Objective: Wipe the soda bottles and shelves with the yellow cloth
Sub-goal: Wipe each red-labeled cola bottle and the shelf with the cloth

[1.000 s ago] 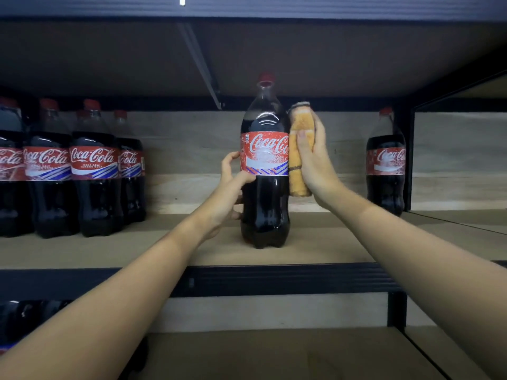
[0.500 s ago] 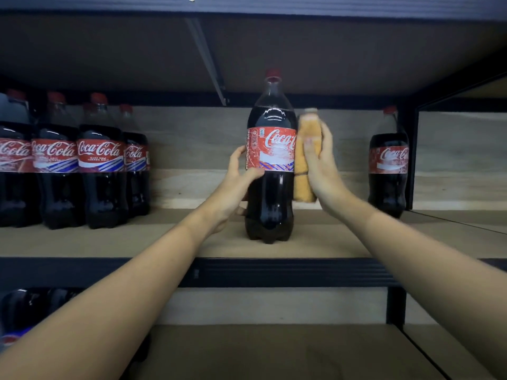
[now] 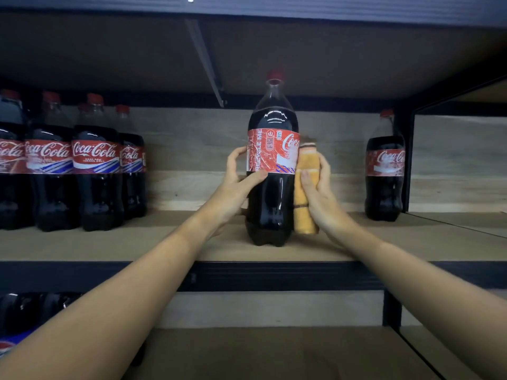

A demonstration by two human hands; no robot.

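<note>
Left hand (image 3: 233, 185) fingers curl around the Coca-Cola bottle (image 3: 271, 165) upright on the shelf (image 3: 164, 242); label reads "RECYCLE ME". Right hand (image 3: 318, 193) fingers clasp the yellow cloth (image 3: 307, 187), pressed to the bottle's right side.

A shop or stockroom: dark metal-framed shelving (image 3: 274, 275) with wooden boards carries a row of identical cola bottles (image 3: 96, 163) at the left and another bottle (image 3: 384, 165) far right.

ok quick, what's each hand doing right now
Left hand: closed, gripping the middle soda bottle at its label.
Right hand: closed, pressing the folded yellow cloth against that bottle.
</note>
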